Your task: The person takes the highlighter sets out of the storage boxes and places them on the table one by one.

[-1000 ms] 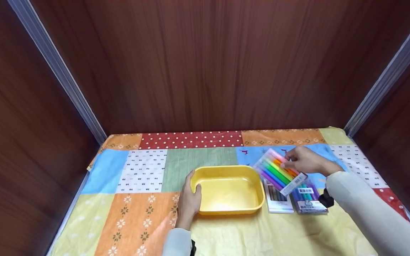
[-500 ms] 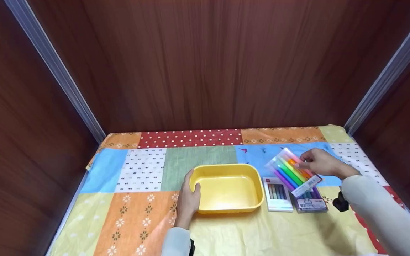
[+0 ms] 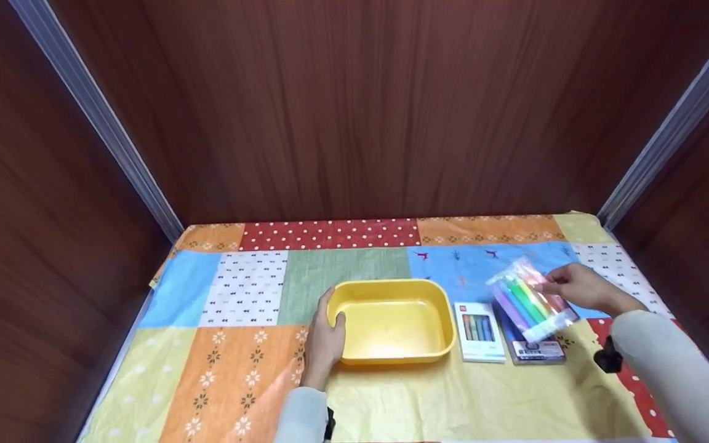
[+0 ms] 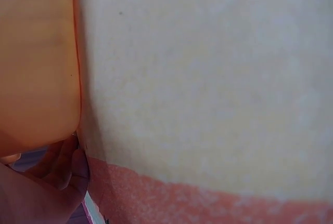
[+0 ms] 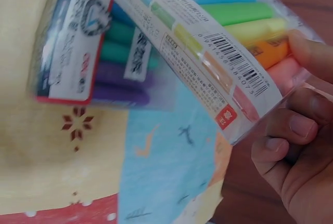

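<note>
My left hand (image 3: pixel 325 338) grips the left end of a yellow plastic basin (image 3: pixel 391 320), thumb inside the rim and fingers along the outer wall. The left wrist view shows the basin's wall (image 4: pixel 39 63) with my fingers (image 4: pixel 62 167) against its end. My right hand (image 3: pixel 585 288) pinches the edge of a clear pack of highlighters (image 3: pixel 530 301), held tilted. In the right wrist view the highlighter pack (image 5: pixel 250 31) shows rainbow colours and a barcode label. Beneath it lies another pack of pens (image 3: pixel 538 352), partly covered, its blue, teal and purple barrels (image 5: pixel 122 68) showing.
A white box of pens with a window (image 3: pixel 480 332) lies between the basin and the covered pack. A patchwork cloth (image 3: pixel 250 375) covers the table. Brown wood-grain panels (image 3: pixel 354 111) rise behind and at both sides, with metal strips (image 3: pixel 93 111) at the corners.
My right hand has carried the highlighter pack to the right, away from the basin, uncovering the white box and tilting the pack differently. My left hand keeps its grip on the basin.
</note>
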Available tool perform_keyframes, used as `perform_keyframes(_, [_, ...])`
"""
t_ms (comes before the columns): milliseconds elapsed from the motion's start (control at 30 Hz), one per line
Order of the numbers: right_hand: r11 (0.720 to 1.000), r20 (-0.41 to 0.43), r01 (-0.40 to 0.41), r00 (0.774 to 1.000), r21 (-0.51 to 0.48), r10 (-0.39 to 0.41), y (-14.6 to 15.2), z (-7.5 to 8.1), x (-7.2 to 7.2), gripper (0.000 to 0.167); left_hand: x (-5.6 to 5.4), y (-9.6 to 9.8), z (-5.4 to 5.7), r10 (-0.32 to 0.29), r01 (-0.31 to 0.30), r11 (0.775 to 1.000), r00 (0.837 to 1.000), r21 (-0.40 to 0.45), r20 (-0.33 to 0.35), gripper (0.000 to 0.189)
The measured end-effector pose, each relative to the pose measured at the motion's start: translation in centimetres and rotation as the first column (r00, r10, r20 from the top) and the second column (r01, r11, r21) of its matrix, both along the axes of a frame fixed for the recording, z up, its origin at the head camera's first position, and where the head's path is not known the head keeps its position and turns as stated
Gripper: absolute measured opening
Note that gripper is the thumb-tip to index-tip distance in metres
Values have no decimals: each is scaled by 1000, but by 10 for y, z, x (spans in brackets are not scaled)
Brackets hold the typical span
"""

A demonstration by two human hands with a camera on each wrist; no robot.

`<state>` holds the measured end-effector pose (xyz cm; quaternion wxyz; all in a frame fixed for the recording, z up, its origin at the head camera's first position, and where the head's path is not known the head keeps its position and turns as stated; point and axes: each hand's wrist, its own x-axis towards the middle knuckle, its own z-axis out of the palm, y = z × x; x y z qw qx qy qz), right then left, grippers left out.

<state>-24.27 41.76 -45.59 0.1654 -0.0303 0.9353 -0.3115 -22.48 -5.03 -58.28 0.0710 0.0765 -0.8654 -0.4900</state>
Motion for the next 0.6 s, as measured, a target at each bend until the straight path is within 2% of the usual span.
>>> perform_keyframes(433, [995,61,104,993,-12,-103,38,-21,7,36,1,-2,-4,1,-1,1000,1000,-27,18,55])
perform_keyframes(533, [992,84,126,988,2,-126,47,-26,8,45,2,-2,-5,-2,2,1000,1000,-28,24,55])
perform_keyframes(600, [988,104,151,983,17,-152,54,-28,10,61,2,-1,-5,-1,2,1000,1000,-27,28,55])
